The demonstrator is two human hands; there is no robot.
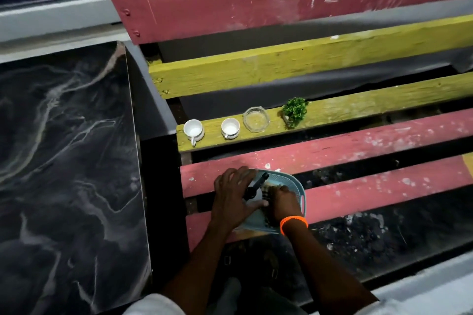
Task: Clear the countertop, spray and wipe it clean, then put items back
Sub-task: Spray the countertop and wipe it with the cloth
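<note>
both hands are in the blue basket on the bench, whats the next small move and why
Probably lift the spray bottle out of the blue basket: the left hand rests over it, the right hand is on the cloth beside it, and the dark countertop looks cleared.

We see a slatted bench (pixel 358 140) of red and yellow planks beside a dark marbled countertop (pixel 64 148). On one yellow slat stand, left to right, two white cups (pixel 193 129) (pixel 230 128), a glass dish (pixel 256 119) and a small green plant (pixel 294 111). A pale blue basket (pixel 298 188) rests across the red slats nearer us.
</note>
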